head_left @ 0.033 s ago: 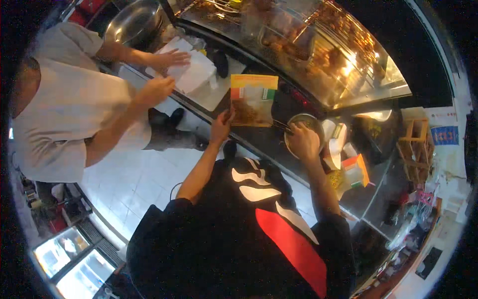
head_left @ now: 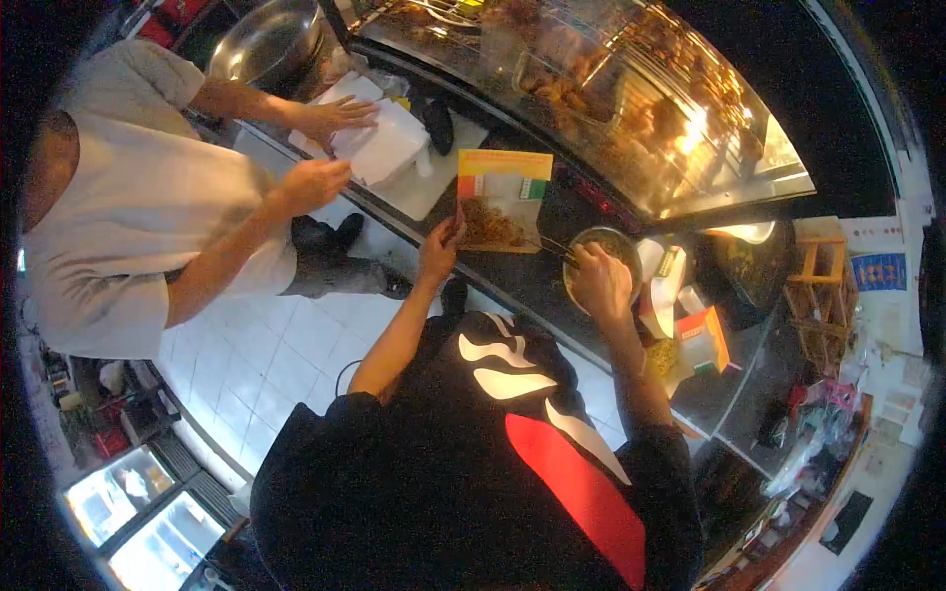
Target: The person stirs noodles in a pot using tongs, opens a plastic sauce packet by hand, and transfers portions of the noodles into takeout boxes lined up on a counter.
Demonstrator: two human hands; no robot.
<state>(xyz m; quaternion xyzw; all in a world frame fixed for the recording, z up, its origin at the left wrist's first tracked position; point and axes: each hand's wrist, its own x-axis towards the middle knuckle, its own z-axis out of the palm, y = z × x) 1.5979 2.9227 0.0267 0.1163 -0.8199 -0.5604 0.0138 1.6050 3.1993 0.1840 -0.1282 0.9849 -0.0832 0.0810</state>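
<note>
My left hand [head_left: 439, 252] grips the lower left edge of an open paper takeaway carton [head_left: 506, 186] with yellow, orange and green panels. Brown shredded or noodle-like food [head_left: 493, 227] lies in its near part. To the right, my right hand [head_left: 601, 281] is closed on a thin dark utensil [head_left: 558, 246], perhaps tongs, pointing left toward the carton's edge. Beneath that hand is a round metal bowl [head_left: 602, 232], its contents mostly hidden by the fingers.
Another open carton [head_left: 702, 340] with yellow food and a white-and-red carton [head_left: 662, 291] stand right of the bowl. A lit glass food case [head_left: 729, 182] runs behind the counter. At left, a co-worker's hand [head_left: 335, 120] rests on white paper packaging [head_left: 389, 146]. A wooden rack [head_left: 820, 295] stands far right.
The carton in my left hand has shifted very slightly nearer. Otherwise both my hands hold nearly the same places.
</note>
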